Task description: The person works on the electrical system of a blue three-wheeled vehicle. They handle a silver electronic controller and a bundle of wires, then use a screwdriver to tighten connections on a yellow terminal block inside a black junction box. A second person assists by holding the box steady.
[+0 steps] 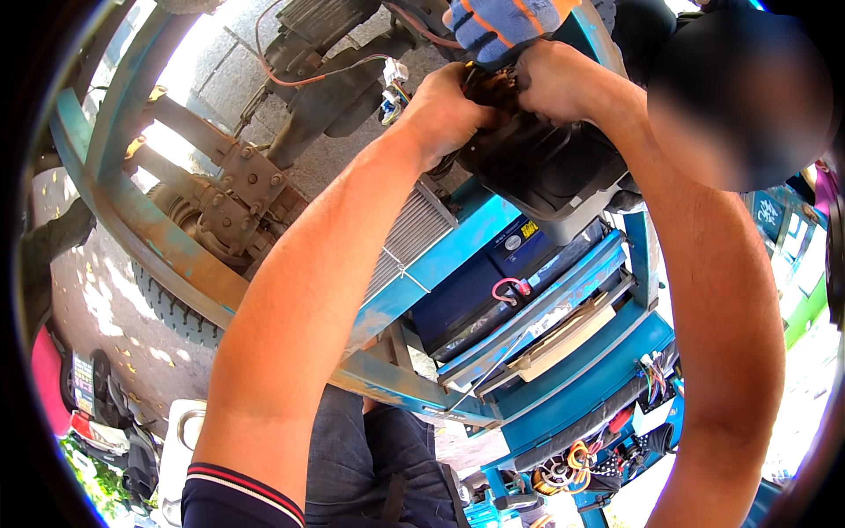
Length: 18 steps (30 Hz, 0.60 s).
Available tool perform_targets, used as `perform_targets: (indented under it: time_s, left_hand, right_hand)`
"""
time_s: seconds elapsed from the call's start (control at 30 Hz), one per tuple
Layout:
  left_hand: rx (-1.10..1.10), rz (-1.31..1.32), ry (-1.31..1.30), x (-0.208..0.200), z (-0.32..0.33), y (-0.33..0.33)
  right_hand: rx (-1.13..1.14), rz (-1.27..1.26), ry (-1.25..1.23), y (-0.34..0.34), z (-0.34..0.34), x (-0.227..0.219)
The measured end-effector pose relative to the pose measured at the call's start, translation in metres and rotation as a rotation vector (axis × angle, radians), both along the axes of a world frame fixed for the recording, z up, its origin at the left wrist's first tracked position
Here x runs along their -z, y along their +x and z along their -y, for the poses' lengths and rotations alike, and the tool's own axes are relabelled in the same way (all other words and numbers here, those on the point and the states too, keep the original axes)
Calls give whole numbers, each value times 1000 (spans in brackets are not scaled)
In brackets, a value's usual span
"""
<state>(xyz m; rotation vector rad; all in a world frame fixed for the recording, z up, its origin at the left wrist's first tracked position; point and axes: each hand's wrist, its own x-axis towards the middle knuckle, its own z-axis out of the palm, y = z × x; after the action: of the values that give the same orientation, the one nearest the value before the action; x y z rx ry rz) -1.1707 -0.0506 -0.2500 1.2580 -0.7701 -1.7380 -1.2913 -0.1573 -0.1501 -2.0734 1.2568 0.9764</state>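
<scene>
At the top centre, both of my hands reach into a black open box (537, 172) on a blue metal frame. Between them is a dark, brownish bundle that looks like wires (497, 86). My left hand (444, 114) is closed at the bundle's left side, with thumb and fingers bent around it. From the right, my right hand (559, 84) closes on the same bundle, its fingertips partly hidden. Another person's hand in a blue and orange work glove (510, 25) is right above, touching or nearly touching the bundle. A white connector (396, 70) with thin coloured wires hangs left of my left hand.
Blue batteries (458, 295) sit in the frame below the box, beside a finned grey radiator (400, 242). The blue frame rail (422, 264) crosses under my forearms. A rusty axle part (251, 180) and tyre (176, 304) lie left. Another person leans in at right.
</scene>
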Motion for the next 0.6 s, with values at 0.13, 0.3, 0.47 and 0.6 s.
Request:
perform_targets:
  time_s: [0.13,0.3,0.47,0.6]
  left_hand:
    - [7,-7,-13,4,1,0]
    - [9,-9,-4,3,0,2]
    - [-1,-13,2,2,0,1]
    - [6,-62,-23,1,1,-2]
  right_hand:
    - [-70,19,-42,-4,1,5]
    - [141,-99,48,6,-6,-2]
    - [-57,-143,-10,4,-3,5]
    - [-253,144,-293,-22,-5,19]
